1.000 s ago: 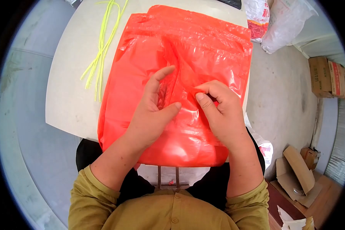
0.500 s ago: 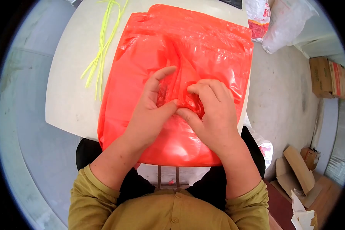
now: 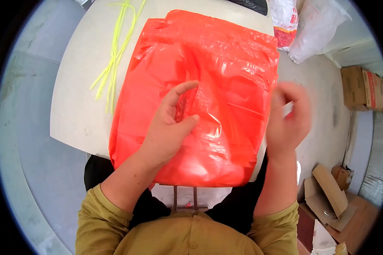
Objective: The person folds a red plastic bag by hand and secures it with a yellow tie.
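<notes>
A large, glossy red plastic bag point(image 3: 238, 102), apparently stacked or folded in layers, lies creased across the white table point(image 3: 81, 106). My left hand point(image 3: 170, 123) rests on its middle, thumb and index finger apart in a C shape; its lower fingers are partly hidden. My right hand point(image 3: 289, 114) is at the bag's right edge, curled and blurred by motion. A small white and red patch shows between its fingers; whether it is held I cannot tell. Thin yellow-green strips point(image 3: 115, 55) lie on the table to the left of the bag.
A black item point(image 3: 253, 5) sits at the table's far edge. Beyond the right side stand a printed white sack point(image 3: 285, 19) and a translucent white bag point(image 3: 315, 29). Cardboard boxes point(image 3: 364, 89) are against the right wall, with an opened carton point(image 3: 327, 195) on the floor.
My right hand has left the bag's middle and swung right to its edge. The bunched plastic there has flattened somewhat. My left hand has stayed nearly in place.
</notes>
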A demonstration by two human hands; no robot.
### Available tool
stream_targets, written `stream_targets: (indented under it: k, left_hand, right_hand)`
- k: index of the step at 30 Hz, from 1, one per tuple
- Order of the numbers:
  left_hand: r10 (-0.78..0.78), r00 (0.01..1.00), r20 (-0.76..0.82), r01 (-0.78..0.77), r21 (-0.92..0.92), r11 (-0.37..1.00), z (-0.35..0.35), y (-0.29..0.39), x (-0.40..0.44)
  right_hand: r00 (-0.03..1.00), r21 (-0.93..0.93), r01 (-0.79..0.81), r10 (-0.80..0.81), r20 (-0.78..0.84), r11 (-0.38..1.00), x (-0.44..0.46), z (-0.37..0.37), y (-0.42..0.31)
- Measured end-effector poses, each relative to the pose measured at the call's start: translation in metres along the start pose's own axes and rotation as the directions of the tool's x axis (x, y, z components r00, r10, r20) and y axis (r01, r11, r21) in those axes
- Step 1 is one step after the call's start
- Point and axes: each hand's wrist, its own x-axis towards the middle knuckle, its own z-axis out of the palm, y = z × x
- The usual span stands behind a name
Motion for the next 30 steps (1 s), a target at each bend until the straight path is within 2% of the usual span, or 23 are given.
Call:
stream_targets:
  k: [1,2,4,6,8,11,15,20,24,27,28,29,30]
  left_hand:
    - [-0.030,1.000,0.002,0.030,-0.043,0.999,0.001,0.001,0.000]
    - [-0.062,0.998,0.006,0.062,-0.085,0.994,0.001,0.001,0.000]
    - [-0.020,1.000,-0.006,0.020,-0.016,1.000,0.001,0.001,0.000]
    - [-0.017,1.000,-0.005,0.017,-0.016,1.000,0.001,0.000,-0.001]
    - [-0.048,0.999,0.004,0.048,-0.081,0.996,0.001,0.001,-0.001]
    - [0.029,0.999,0.023,-0.030,0.028,0.999,0.002,0.001,-0.001]
    - [-0.002,1.000,0.018,0.002,0.000,1.000,0.001,0.000,-0.001]
    - [-0.007,1.000,0.022,0.007,0.021,1.000,0.002,0.003,-0.001]
    - [0.063,0.998,-0.021,-0.061,0.060,0.996,0.002,-0.004,-0.001]
    - [0.080,0.997,-0.010,-0.078,0.093,0.993,0.002,-0.003,-0.001]
    - [0.059,0.998,0.002,-0.058,0.118,0.991,0.001,0.001,-0.002]
    - [0.038,0.999,0.005,-0.038,0.129,0.991,0.001,0.003,-0.003]
    - [0.017,1.000,0.007,-0.018,0.141,0.990,0.000,0.004,-0.003]
  right_hand:
    - [0.990,0.068,0.096,-0.103,0.096,0.993,-0.008,0.006,-0.011]
    - [0.973,0.070,-0.008,-0.008,0.230,0.998,-0.012,0.017,-0.025]
    - [0.911,0.047,-0.146,0.115,0.396,0.988,-0.016,0.032,-0.040]
    - [0.867,0.021,-0.202,0.169,0.468,0.979,-0.021,0.040,-0.037]
    - [0.890,0.071,-0.191,0.142,0.433,0.979,-0.018,0.041,-0.030]
    - [0.888,0.124,-0.240,0.166,0.430,0.963,-0.016,0.037,-0.026]
    - [0.866,0.182,-0.328,0.218,0.451,0.927,-0.016,0.035,-0.025]
    - [0.787,0.214,-0.493,0.328,0.522,0.843,-0.014,0.028,-0.022]
    - [0.703,0.210,-0.642,0.457,0.544,0.737,-0.013,0.026,-0.021]
    - [0.710,0.054,-0.655,0.589,0.387,0.754,-0.005,0.012,-0.016]
    - [0.817,0.191,-0.574,0.544,0.191,0.796,-0.003,0.014,-0.010]
    - [0.872,0.304,-0.461,0.490,-0.023,0.834,-0.001,0.019,-0.001]
    - [0.916,0.282,-0.340,0.384,-0.117,0.897,0.000,0.017,0.002]
